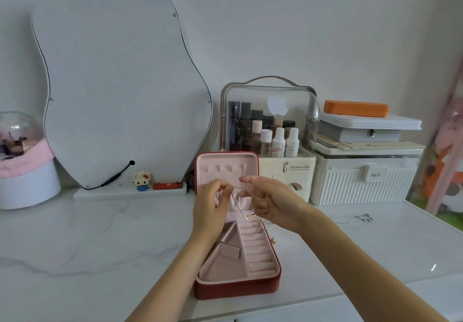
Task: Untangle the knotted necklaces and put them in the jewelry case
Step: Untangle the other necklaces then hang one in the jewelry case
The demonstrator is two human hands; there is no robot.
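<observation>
A red jewelry case (238,289) with pink lining stands open at the middle of the white table, its lid upright. Both hands are raised in front of the lid's elastic pouch. My left hand (210,208) pinches the pouch's gathered edge. My right hand (270,206) pinches a thin silver necklace (241,208), whose chain hangs down over the case's ring rolls. A second silver necklace (360,219) lies loose on the table to the right.
A wavy mirror (112,83) leans on the wall at the left. Behind the case stand a clear cosmetics organizer (270,126) and a ribbed white storage box (363,178) with stacked boxes on top. A glass dome on a white base (22,171) sits far left.
</observation>
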